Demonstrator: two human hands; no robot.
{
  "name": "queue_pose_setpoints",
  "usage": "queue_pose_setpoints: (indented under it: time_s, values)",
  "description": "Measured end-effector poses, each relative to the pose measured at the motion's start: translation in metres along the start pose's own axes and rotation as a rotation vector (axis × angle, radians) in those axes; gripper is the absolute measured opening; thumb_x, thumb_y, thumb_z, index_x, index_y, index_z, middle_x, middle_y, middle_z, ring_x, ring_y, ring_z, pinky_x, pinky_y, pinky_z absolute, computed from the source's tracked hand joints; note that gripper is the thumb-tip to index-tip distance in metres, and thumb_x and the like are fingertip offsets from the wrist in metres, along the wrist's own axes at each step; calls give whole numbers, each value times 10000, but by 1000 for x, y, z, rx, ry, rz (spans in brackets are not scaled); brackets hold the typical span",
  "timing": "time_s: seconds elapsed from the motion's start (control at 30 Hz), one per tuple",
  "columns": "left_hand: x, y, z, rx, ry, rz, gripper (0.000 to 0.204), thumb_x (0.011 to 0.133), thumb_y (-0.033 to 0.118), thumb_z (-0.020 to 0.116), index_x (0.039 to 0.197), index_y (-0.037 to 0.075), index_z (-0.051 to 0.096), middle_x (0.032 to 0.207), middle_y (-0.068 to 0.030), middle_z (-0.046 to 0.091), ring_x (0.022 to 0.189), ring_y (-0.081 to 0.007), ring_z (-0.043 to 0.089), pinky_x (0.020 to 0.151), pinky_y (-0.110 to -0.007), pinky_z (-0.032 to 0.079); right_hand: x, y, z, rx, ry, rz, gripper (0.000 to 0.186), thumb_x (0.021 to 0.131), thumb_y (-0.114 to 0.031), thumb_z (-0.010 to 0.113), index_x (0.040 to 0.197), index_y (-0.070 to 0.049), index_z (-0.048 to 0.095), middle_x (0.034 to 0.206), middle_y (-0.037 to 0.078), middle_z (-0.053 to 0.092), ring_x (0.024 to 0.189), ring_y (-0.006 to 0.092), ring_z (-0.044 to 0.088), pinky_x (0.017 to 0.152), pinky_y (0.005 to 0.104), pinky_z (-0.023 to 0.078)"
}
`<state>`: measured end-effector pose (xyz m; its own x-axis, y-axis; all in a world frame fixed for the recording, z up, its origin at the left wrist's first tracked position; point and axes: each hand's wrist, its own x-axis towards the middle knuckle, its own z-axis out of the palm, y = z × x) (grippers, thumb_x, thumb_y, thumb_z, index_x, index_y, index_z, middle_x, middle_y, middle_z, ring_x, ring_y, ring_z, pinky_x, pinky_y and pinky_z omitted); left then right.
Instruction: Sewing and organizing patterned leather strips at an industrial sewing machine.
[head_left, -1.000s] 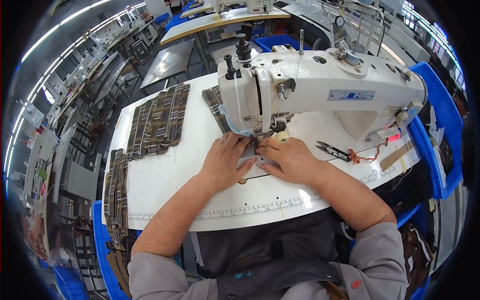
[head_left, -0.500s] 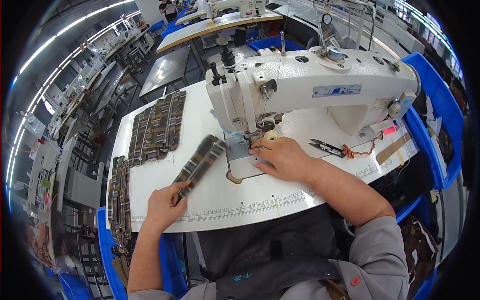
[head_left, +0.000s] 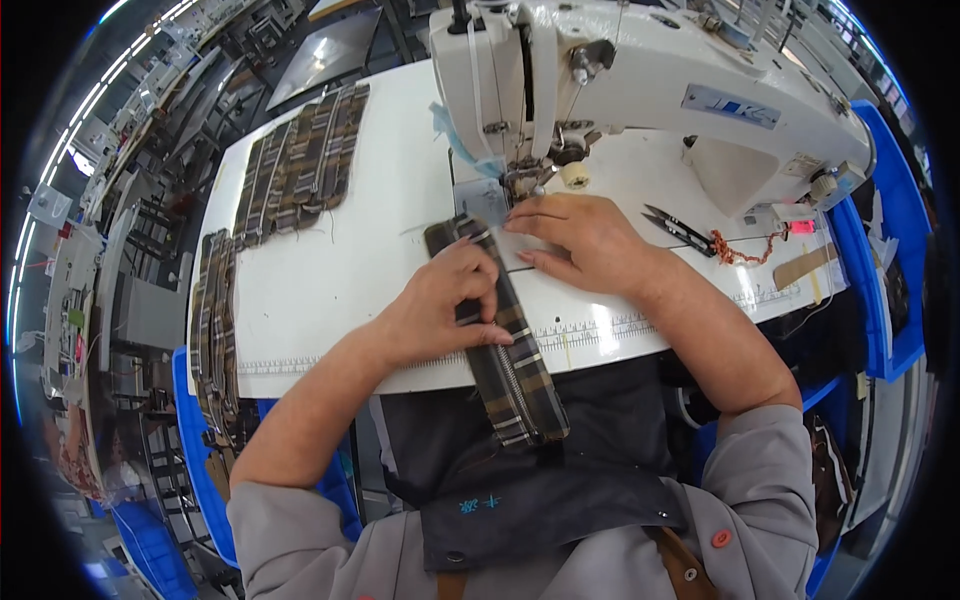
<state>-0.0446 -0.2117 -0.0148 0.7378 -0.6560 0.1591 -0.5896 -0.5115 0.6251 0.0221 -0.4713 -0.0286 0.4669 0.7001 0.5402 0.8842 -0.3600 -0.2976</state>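
Observation:
My left hand (head_left: 445,305) grips a long plaid fabric strip (head_left: 510,380) in brown, grey and white, with a metal zipper running along it. The strip slants from beside the needle plate (head_left: 482,203) down over the table's front edge, its near end above my apron. Just in front of the presser foot of a white sewing machine (head_left: 690,90), my right hand (head_left: 590,240) lies low on the table. Its thumb and fingers are apart, and nothing shows between them. The fingertips are close to the foot, next to a small cream-coloured roll (head_left: 574,176).
Several plaid pieces (head_left: 300,165) lie in a row at the far left; more plaid strips (head_left: 213,320) hang over the table's left edge. Black thread snips (head_left: 680,230) with an orange cord rest right of my hand. Blue bins (head_left: 880,240) flank the table.
My left hand has moved right with the plaid strip, which has turned and now hangs over the front edge, zipper showing. The view has tilted downward; my right hand remains by the presser foot.

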Motion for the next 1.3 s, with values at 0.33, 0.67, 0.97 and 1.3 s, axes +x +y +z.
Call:
queue_pose_setpoints:
  time_s: [0.33, 0.67, 0.97, 1.3]
  values:
    - [22, -8, -3, 83, 44, -135, 920, 564, 552, 955, 1245, 51, 592, 1416, -157, 510, 1384, -359, 477, 1153, -465, 420, -3, -1, -1, -86, -64, 5, 331, 836, -277, 758, 1091, -66, 745, 1156, 61, 731, 1028, 260, 698, 850, 395, 569]
    - [31, -13, -4, 187, -16, -47, 1311, 447, 602, 975, 1479, -2, 438, 1534, -197, 436, 1438, -383, 441, 1203, -472, 386, -3, 0, -1, -132, -32, 25, 335, 833, -296, 775, 1049, -43, 743, 1080, 69, 729, 971, 273, 701, 787, 405, 568]
    - [38, -19, -8, 191, -22, -1, 1316, 448, 625, 965, 1456, -42, 444, 1517, -200, 420, 1419, -376, 452, 1192, -452, 402, -2, -3, -1, -159, -39, 88, 352, 839, -306, 772, 1063, -37, 743, 1099, 76, 731, 975, 281, 704, 800, 410, 567]
    - [42, -26, -10, 221, 1, 45, 1313, 448, 667, 951, 1425, -65, 466, 1492, -192, 429, 1375, -377, 500, 1138, -450, 471, 0, -4, -2, -187, -46, 116, 369, 853, -319, 753, 1087, -34, 737, 1108, 86, 731, 991, 290, 700, 808, 416, 567]
